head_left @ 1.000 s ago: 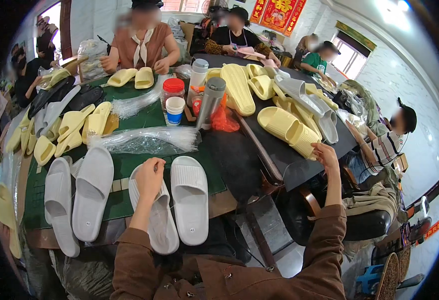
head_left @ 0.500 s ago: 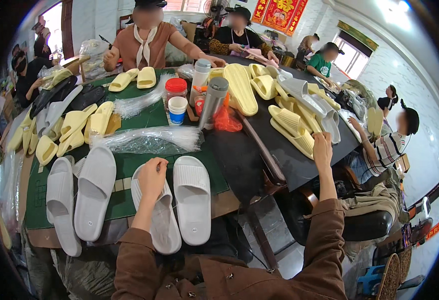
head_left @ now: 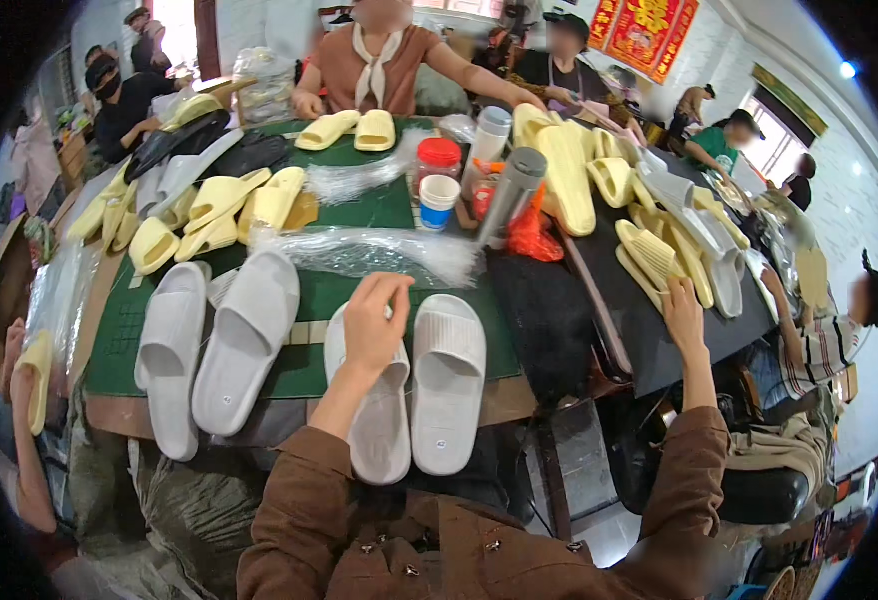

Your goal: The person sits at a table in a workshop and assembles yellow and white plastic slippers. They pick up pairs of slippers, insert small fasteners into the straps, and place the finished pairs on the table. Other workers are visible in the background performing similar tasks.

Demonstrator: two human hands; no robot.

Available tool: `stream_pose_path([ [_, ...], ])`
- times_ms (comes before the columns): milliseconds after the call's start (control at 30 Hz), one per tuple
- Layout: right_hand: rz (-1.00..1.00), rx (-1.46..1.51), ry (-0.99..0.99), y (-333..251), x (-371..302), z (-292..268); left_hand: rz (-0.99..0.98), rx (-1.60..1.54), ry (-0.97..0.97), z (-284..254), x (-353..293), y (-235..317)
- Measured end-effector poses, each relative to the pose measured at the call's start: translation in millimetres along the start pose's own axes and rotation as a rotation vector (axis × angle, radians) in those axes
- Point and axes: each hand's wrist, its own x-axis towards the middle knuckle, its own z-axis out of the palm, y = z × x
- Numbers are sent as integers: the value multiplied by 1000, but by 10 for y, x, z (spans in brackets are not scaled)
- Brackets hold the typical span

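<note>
- The left hand is half curled over a grey slipper, hiding part of its strap. I cannot tell from here whether its fingers touch the slipper or have closed on anything.
- That slipper lies sole down at the near edge of the green mat, strap end away from the person, heel toward them. Its long axis runs away from the body, the far end leaning left.
- The right hand has its fingers bunched at the near end of a yellow slipper; whether they are clamped on it, I cannot tell.
- The yellow slipper sits on the dark table, its long axis slanting from far left to near right.
- Just right of the first grey slipper, its neighbour points almost straight away from the body, strap end far, heel near.
- Further left lie two more grey slippers, also strap end outward: the outer one nearly straight, the inner one with its far end leaning right.
- Beyond these stretches a bundle of clear plastic, lying crosswise.
- Behind it stand paper cups, a red-lidded jar and a tilted grey tumbler.
- Across the table, a person in a brown top reaches toward the yellow pile.
</note>
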Motion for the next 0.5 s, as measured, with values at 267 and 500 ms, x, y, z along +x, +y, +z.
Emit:
stream_pose_path([
  [267,-60,-325,-189,-62,96,-167,-151,140,-420,-528,-721,724],
  [500,-36,-208,-184,-318,110,-272,44,487,-407,-390,-1260,626],
])
